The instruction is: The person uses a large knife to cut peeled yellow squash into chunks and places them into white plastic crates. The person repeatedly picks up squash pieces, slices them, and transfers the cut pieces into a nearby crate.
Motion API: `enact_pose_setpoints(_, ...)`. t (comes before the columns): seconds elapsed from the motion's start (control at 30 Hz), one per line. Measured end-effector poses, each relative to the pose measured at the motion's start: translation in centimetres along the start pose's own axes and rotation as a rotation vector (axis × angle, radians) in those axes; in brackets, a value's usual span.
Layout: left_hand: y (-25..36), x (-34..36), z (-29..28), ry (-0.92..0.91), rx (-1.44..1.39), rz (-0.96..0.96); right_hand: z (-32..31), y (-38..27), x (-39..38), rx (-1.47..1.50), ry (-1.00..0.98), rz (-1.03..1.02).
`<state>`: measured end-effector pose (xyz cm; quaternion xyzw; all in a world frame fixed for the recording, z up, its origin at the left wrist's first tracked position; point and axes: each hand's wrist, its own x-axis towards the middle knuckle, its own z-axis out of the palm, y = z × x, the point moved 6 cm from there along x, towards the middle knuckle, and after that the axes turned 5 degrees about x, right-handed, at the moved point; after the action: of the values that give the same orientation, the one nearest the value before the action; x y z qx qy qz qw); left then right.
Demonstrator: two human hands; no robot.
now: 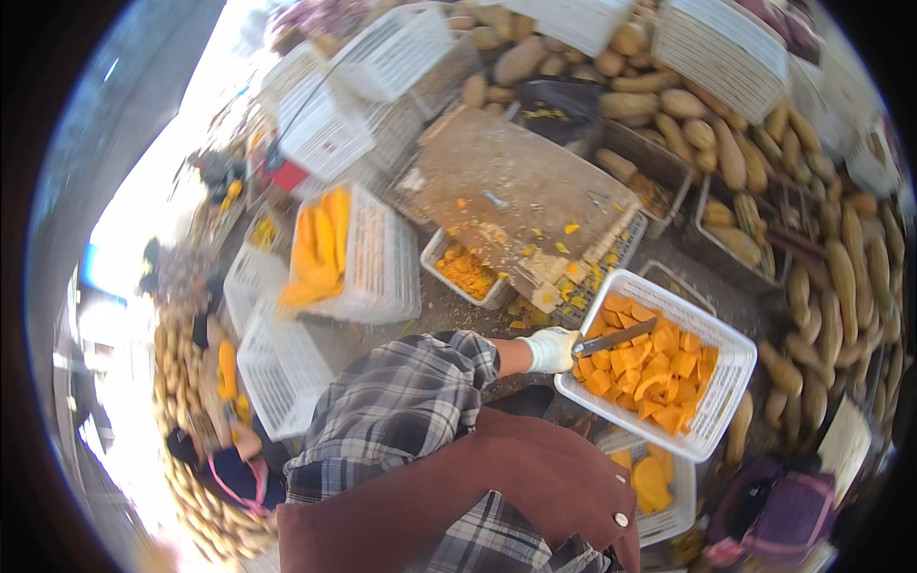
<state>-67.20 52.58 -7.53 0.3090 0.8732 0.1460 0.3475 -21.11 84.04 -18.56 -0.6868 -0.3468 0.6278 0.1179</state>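
Note:
My left hand, in a white glove at the end of a plaid sleeve, is closed on a knife at the near-left rim of a white crate. The blade lies level over orange cut squash chunks in that crate. My right hand is not in view. Below the crate, another white crate holds larger orange pieces, partly hidden by my clothing. Beyond my hand is a worn board with orange scraps, beside a small bin of orange bits.
A tall crate of peeled squash and several white crates stand left. A co-worker is at the lower left. Heaped whole squash and grey crates fill the right and back. A purple bundle lies lower right.

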Motion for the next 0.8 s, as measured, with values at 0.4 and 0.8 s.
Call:
enact_pose_setpoints(0.4, -15.1, -24.6, 3.1, 0.483, -0.373, -0.793, 3.2, -6.4, 7.1, -0.407, -0.112, -0.055)
enact_pose_setpoints(0.8, -31.0, -41.7, -1.4, 1.423, -0.533, -1.000, 29.9, -11.1, 2.7, -0.642, -0.286, -0.153)
